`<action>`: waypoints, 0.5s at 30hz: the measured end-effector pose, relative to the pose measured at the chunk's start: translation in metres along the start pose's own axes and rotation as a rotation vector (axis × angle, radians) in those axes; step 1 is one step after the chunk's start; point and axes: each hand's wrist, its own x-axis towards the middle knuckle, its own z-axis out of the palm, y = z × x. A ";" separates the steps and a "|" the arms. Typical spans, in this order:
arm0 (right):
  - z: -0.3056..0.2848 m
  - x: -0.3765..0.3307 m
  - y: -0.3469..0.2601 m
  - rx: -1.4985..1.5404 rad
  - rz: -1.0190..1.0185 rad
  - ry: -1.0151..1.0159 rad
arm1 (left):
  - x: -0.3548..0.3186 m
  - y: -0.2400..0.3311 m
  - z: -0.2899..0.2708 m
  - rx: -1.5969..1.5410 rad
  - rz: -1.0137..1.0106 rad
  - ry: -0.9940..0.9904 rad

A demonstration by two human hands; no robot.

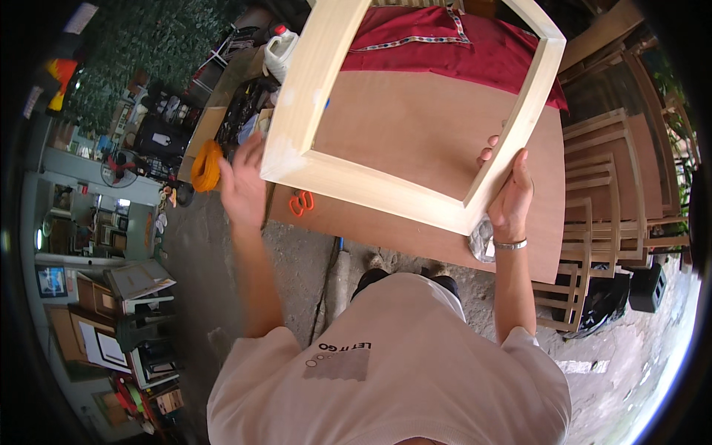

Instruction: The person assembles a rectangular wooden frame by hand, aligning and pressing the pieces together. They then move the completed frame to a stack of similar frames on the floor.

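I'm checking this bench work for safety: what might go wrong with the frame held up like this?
The right hand grips the wooden frame at one corner, while the left hand looks blurred at the other corner, so the frame might tip or slip. Its lower rail hangs over the orange scissors on the brown board and might strike them.

You wear a loose, short-sleeved T-shirt (393, 371) in a pale off-white with a pinkish cast. Its sleeves end above your elbows, leaving both forearms bare. On the chest sits a small dark print: a short line of lettering, a few little rings, and a grey square patch (340, 363) below them. On your right wrist there is a thin silver bracelet (510, 244) with a flat band. Your left hand (243, 185) and right hand (512, 194) are bare, with no gloves or rings that can be made out. Dark shoes (404, 276) show past the shirt's hem.
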 end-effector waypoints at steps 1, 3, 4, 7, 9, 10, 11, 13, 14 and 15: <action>-0.005 0.003 -0.005 -0.001 0.008 -0.022 | 0.016 0.014 0.008 0.140 -0.018 -0.168; -0.011 0.007 -0.010 0.014 0.029 -0.063 | 0.041 0.039 0.032 0.268 -0.121 -0.376; -0.014 0.008 -0.013 -0.004 0.044 -0.087 | 0.053 0.043 0.041 0.292 -0.142 -0.416; -0.024 0.014 -0.015 -0.054 0.083 -0.144 | 0.069 0.044 0.077 0.365 -0.192 -0.460; -0.033 0.015 -0.017 -0.112 0.102 -0.155 | 0.070 0.032 0.103 0.376 -0.209 -0.396; -0.039 0.014 -0.021 -0.122 0.115 -0.165 | 0.068 0.025 0.110 0.377 -0.234 -0.343; -0.043 0.014 -0.024 -0.131 0.126 -0.172 | 0.063 0.016 0.116 0.378 -0.260 -0.294; -0.058 0.009 -0.029 -0.191 0.134 -0.136 | 0.054 -0.008 0.116 0.332 -0.310 -0.247; -0.069 0.009 -0.030 -0.124 0.192 -0.133 | 0.047 -0.018 0.117 0.297 -0.325 -0.176; -0.062 0.007 -0.032 -0.162 0.244 -0.091 | 0.037 -0.023 0.112 0.246 -0.332 -0.118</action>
